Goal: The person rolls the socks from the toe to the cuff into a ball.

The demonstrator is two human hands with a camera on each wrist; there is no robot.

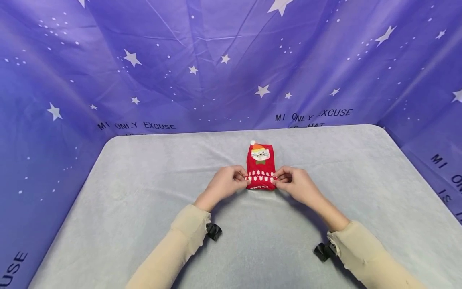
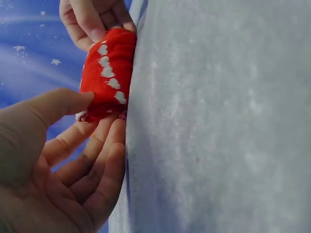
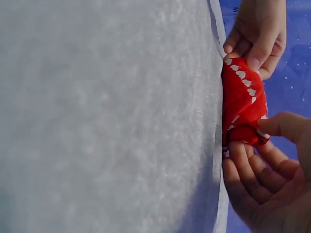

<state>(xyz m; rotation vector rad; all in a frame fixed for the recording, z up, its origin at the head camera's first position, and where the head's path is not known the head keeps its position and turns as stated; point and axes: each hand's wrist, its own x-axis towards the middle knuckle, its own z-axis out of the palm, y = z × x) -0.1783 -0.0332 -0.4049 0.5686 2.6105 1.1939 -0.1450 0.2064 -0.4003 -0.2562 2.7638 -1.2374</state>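
A red knitted sock [image 1: 256, 166], folded into a small flat bundle, lies on the table. Its far part carries a white cat face with an orange hat, white pompom and green bow tie. Rows of small white shapes cross the near part, where a fold bulges up. My left hand [image 1: 228, 180] pinches the left end of this fold between thumb and fingers. At the opposite end, my right hand [image 1: 295, 184] pinches it the same way. In the right wrist view the rolled red fabric [image 3: 243, 92] spans both hands, with the right thumb on top and fingers beneath.
A pale grey cloth covers the table [image 1: 144, 208], which has rounded far corners. Behind and beside it hangs a blue-purple curtain [image 1: 216, 96] with white stars and lettering. Black devices [image 1: 214, 232] are strapped at both sleeve cuffs.
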